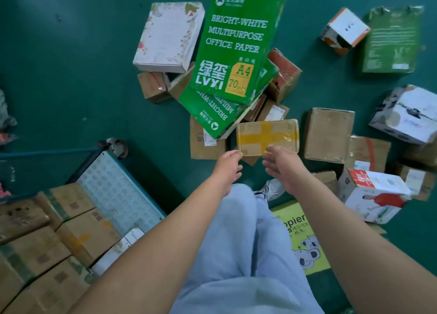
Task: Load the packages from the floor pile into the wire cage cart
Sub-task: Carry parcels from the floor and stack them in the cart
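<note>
Green floor is strewn with packages. Just ahead of the spread, empty left hand (228, 169) and right hand (282, 166) lies a flat brown cardboard parcel crossed with yellow tape (267, 136); judged light, stiff, slick-taped, best gripped by opposite edges.

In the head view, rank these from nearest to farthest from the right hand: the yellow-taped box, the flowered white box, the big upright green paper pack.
From the right hand:
1. Yellow-taped box, just ahead at the fingertips.
2. Green paper pack, beyond it, mid-pile.
3. Flowered white box, far left of the pile.
</note>
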`<action>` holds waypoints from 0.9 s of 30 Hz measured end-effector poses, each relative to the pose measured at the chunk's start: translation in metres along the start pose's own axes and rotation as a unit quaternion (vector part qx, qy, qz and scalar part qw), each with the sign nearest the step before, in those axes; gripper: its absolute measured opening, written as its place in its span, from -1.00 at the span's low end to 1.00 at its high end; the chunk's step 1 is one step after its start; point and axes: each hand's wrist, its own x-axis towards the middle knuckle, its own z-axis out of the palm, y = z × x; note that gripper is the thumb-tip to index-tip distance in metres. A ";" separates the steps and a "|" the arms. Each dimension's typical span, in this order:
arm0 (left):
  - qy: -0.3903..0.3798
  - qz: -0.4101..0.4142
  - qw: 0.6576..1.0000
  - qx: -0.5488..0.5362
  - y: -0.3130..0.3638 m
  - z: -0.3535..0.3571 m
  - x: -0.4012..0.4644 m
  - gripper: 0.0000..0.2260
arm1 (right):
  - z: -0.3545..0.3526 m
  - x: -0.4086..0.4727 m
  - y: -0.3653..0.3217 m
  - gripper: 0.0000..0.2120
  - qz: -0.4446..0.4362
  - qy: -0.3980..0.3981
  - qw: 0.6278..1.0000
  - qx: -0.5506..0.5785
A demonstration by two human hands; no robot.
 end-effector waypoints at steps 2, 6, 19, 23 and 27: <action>0.009 -0.006 1.000 -0.024 0.003 -0.029 0.022 -0.71 | 0.033 0.017 0.005 -0.73 0.006 -0.019 1.000 -0.015; 0.018 -0.022 0.999 -0.044 0.008 -0.082 0.087 -0.67 | 0.092 0.062 0.022 -0.72 0.032 -0.027 0.999 -0.022; -0.046 -0.109 0.993 0.008 -0.015 -0.159 0.384 -0.58 | 0.216 0.317 0.097 -0.82 -0.013 0.107 0.994 0.014; -0.099 -0.118 0.987 0.045 -0.032 -0.115 0.400 -0.56 | 0.169 0.348 0.095 -0.81 -0.075 0.217 0.972 -0.048; -0.121 -0.106 0.985 0.068 -0.037 -0.069 0.395 -0.56 | 0.103 0.354 0.084 -0.71 -0.065 0.272 0.955 -0.098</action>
